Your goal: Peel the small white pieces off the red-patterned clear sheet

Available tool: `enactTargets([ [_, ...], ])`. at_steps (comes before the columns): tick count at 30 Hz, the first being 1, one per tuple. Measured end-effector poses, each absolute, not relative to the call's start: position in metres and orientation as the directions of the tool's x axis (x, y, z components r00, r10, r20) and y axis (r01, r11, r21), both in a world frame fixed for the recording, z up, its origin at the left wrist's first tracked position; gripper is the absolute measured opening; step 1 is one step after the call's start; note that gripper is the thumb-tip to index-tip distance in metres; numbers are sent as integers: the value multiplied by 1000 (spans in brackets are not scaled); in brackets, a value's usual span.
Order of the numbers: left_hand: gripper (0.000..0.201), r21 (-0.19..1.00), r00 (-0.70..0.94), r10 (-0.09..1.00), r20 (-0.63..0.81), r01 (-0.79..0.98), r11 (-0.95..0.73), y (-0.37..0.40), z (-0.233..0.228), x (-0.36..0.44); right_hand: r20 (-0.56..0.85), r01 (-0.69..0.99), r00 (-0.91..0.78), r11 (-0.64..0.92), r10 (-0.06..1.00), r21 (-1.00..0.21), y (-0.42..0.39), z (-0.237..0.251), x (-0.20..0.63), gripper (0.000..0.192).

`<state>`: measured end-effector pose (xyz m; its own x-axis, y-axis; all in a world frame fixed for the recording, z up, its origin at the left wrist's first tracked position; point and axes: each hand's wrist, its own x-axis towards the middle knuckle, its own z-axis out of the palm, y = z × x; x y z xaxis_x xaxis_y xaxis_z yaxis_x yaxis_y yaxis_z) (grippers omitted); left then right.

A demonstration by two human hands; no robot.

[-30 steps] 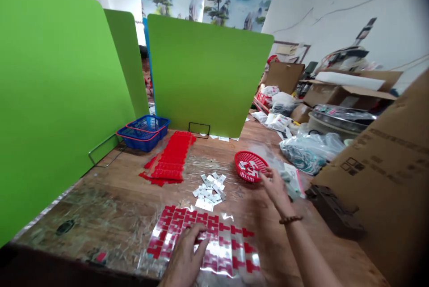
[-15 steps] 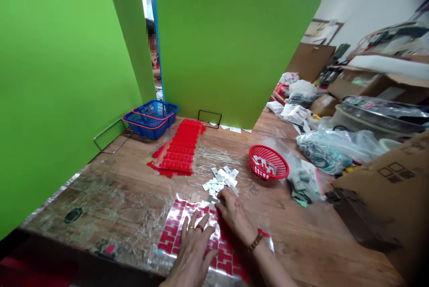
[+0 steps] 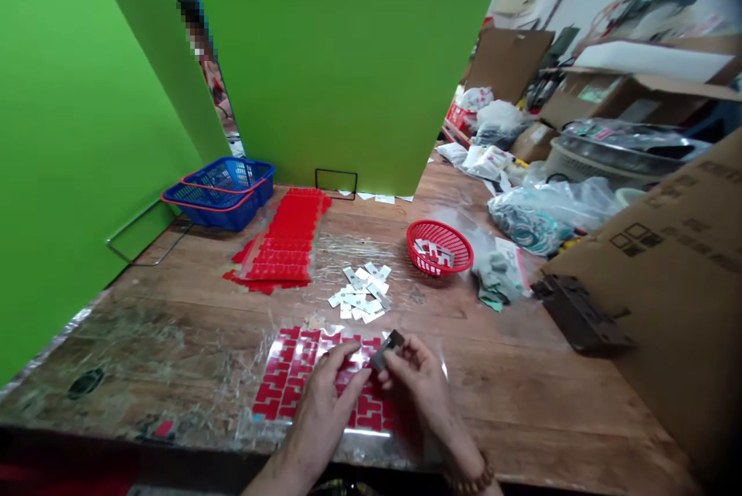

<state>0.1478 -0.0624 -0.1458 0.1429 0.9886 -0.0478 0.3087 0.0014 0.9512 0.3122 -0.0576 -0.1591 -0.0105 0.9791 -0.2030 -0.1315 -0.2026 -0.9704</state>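
Far left of the frame, a tall green divider [image 3: 75,133] walls off the bench. Just right of it, in the upper-left middle, 2 nested blue baskets [image 3: 223,191] sit on the wooden table [image 3: 522,372], and beside them lies a stack of red sheets [image 3: 278,245].

Down at the bottom centre, a clear sheet of red T-shaped stickers [image 3: 301,388] lies flat near the front edge. The left hand [image 3: 321,415] is over it, fingers curled, fingertips touching the lower end of a small grey metal plate [image 3: 387,349]. The right hand [image 3: 426,392] meets it from the other side, thumb and fingers pinched on that same plate, holding it tilted just above the sticker sheet. A bead bracelet [image 3: 472,480] circles the right wrist.

Above the hands, mid-frame, a loose pile of plates [image 3: 359,295] rests on the table. Right of that, a red round basket [image 3: 439,246] holds red-and-white pieces, touching a plastic bag of parts [image 3: 498,276]. Far right, a cardboard box [image 3: 666,280] fills the edge.
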Motion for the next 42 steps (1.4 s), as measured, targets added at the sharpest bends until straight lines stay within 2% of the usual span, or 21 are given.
enactTargets([
  [2, 31, 984, 267, 947, -176, 62, 165, -61, -139, 159, -217, -257, -33, -218, 976, -941, -76, -166, 302, 22],
  [3, 29, 974, 292, 932, -214, -6, 225, -61, -138, 165, -225, -302, -32, -224, 974, -927, -82, -169, 298, 22],
  [8, 20, 887, 332, 870, -364, -162, 433, -62, -145, 177, -274, -419, 24, -239, 961, -876, -98, -173, 294, 22],
  [12, 20, 837, 308, 865, -396, -265, 478, -60, -151, 174, -238, -227, 77, -215, 968, -950, -105, -170, 309, 24],
  [15, 21, 821, 266, 865, -425, -289, 493, -53, -153, 169, -182, -23, 237, -182, 954, -983, -111, -176, 328, 29],
  [18, 24, 841, 260, 868, -422, -244, 482, -45, -158, 169, -114, 102, 354, -160, 928, -982, -112, -188, 345, 32],
  [22, 26, 864, 261, 864, -431, -156, 478, -39, -166, 180, -64, 173, 393, -142, 917, -975, -104, -195, 360, 33],
  [24, 26, 875, 256, 863, -436, -104, 473, -37, -169, 188, 4, 253, 412, -110, 911, -961, -99, -192, 363, 29],
  [26, 27, 882, 246, 865, -436, -74, 466, -35, -171, 194, 100, 370, 404, -62, 909, -927, -97, -188, 364, 24],
  [29, 28, 882, 247, 864, -438, -67, 466, -33, -171, 197, 205, 536, 287, 21, 936, -844, -103, -182, 362, 17],
  [33, 29, 879, 240, 862, -446, -66, 473, -32, -170, 196, 195, 639, 138, 63, 971, -767, -119, -184, 352, 15],
  [39, 29, 852, 285, 839, -464, -117, 511, -40, -172, 200, 236, 755, 148, 44, 960, -655, -131, -194, 343, 18],
  [42, 30, 839, 321, 815, -483, -98, 535, -47, -172, 203, 214, 770, 132, 35, 968, -637, -129, -193, 342, 14],
])
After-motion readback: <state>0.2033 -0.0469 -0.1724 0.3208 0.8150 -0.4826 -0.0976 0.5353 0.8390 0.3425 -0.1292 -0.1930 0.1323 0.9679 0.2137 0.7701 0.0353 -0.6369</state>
